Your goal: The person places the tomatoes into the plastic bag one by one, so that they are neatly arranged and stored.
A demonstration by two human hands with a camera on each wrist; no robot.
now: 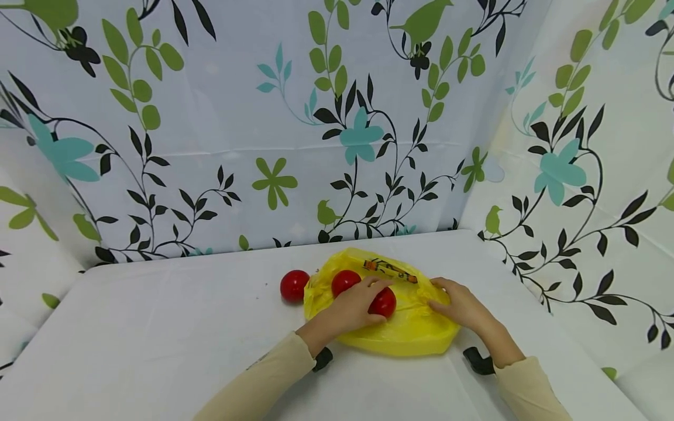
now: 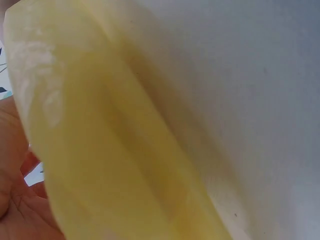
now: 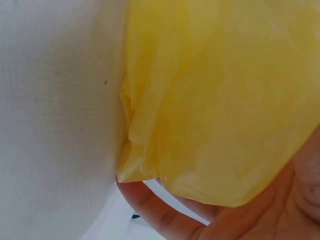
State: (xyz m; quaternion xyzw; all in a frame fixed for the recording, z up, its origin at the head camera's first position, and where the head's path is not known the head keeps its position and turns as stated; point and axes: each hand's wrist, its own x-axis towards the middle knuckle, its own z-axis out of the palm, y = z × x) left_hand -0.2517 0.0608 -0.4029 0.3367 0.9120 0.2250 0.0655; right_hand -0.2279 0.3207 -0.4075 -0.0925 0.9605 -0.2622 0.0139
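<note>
A crumpled yellow plastic bag [image 1: 416, 336] with a dark and orange printed strip lies on the table. My left hand [image 1: 350, 304] reaches over its opening, fingers and thumb curled round a glossy red ball [image 1: 384, 303]. Another red ball [image 1: 344, 282] sits just behind that hand's fingers, within the bag. Outside, against the bag's left edge, rests a third red ball [image 1: 293, 286]. With thumb and fingers my right hand [image 1: 460, 304] grips the right side of the bag. In the left wrist view the yellow film [image 2: 100, 130] hides most of the left hand.
The white table [image 1: 174, 327] runs back to a hanging cloth [image 1: 221, 117] printed with leaves and flowers. Similar cloth stands along the right and left sides. Black wrist mounts [image 1: 478, 361] show beneath the forearms, near the tabletop.
</note>
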